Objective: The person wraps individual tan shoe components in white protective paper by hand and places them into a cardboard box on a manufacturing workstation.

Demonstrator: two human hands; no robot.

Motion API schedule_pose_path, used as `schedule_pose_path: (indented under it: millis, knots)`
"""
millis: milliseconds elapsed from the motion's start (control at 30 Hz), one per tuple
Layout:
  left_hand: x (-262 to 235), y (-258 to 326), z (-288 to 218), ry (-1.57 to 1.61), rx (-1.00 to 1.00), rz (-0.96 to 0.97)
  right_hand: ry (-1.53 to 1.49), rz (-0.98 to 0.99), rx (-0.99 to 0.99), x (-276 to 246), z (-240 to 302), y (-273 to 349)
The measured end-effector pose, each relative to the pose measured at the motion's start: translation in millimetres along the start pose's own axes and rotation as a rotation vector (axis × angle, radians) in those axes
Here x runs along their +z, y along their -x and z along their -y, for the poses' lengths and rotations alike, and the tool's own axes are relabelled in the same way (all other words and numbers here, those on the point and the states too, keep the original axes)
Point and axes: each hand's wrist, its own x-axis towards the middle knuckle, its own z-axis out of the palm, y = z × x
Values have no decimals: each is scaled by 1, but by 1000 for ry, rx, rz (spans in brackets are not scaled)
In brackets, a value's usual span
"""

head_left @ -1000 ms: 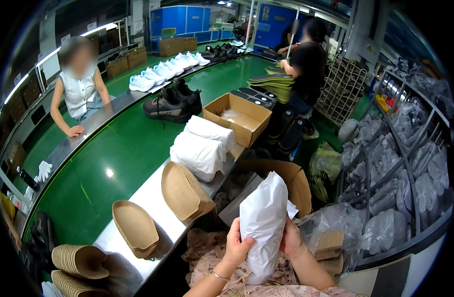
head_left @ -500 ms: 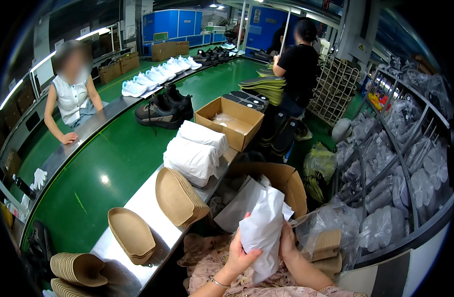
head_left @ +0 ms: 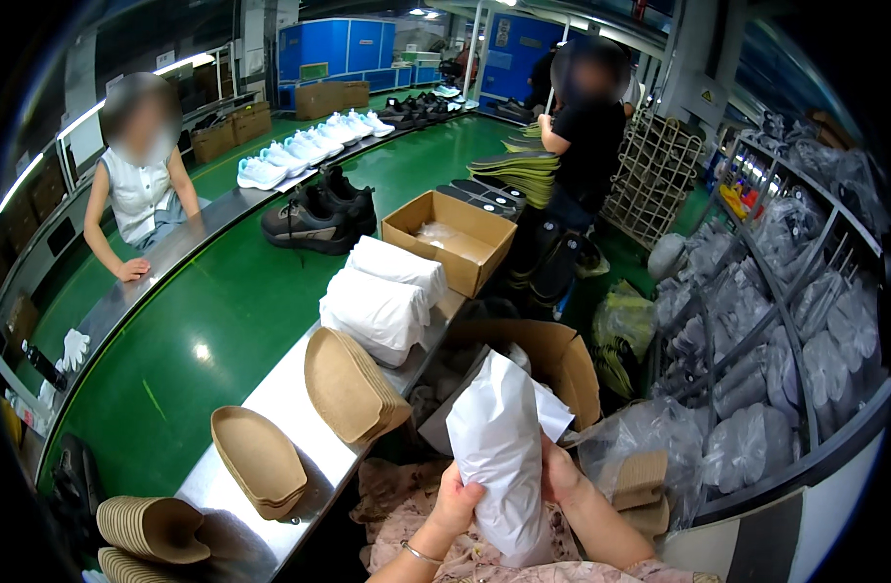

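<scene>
Both hands clasp a white crumpled tissue-paper bundle (head_left: pixel 499 457) upright over the lap: left hand (head_left: pixel 455 505) clenched on its left side, right hand (head_left: pixel 560 474) mostly hidden behind. Bundle's contents unseen; open brown cardboard box (head_left: pixel 562 364) just behind.

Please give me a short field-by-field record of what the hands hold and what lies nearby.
left hand: grips the lower left of the white paper bundle
right hand: grips the bundle's right side
bundle pose: upright, above the lap
ahead: open cardboard box
left of bundle: stacked brown moulded inserts on a metal ledge
beyond: green conveyor belt
</scene>
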Motion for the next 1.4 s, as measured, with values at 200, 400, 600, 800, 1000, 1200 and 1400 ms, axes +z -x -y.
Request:
schedule_pose_path:
  millis: [200, 400, 600, 800, 1000, 1200, 1400]
  knots:
    - [0, 0, -4, 106, -33, 38, 31, -36, 54, 0, -5, -4]
    - [-1, 4, -6, 88, -32, 86, 58, -13, 120, 2, -3, -6]
    - [-1, 3, -9, 71, -22, 149, 234, -112, 63, -29, -27, -17]
    - [-1, 3, -18, 19, -69, 224, 339, -165, -17, -12, -23, -12]
    - [0, 2, -22, 14, -43, 250, 246, -184, 79, 4, -13, -7]
    - [3, 2, -23, -9, 25, 163, 299, -189, -94, -9, -27, -15]
    - [-3, 1, -22, 79, 27, 33, 657, -183, -212, -19, 1, -8]
